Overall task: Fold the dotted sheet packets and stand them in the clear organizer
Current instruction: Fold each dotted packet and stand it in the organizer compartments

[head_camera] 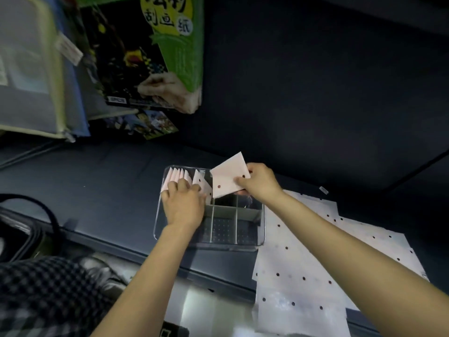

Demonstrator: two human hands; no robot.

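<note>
Checked fabric (pixel 48 295) lies closest, at my lower left, off the counter (pixel 109 190). My left hand (pixel 182 205) presses straight fingers on folded packets (pixel 176 177) standing in the clear organizer (pixel 261 229)'s far-left compartment; its near compartments hold nothing. My right hand (pixel 261 183)'s grip pinches a folded dotted packet (pixel 229 177) above the far rim. Unfolded dotted sheets (pixel 315 268) overhang the counter's near edge.
</note>
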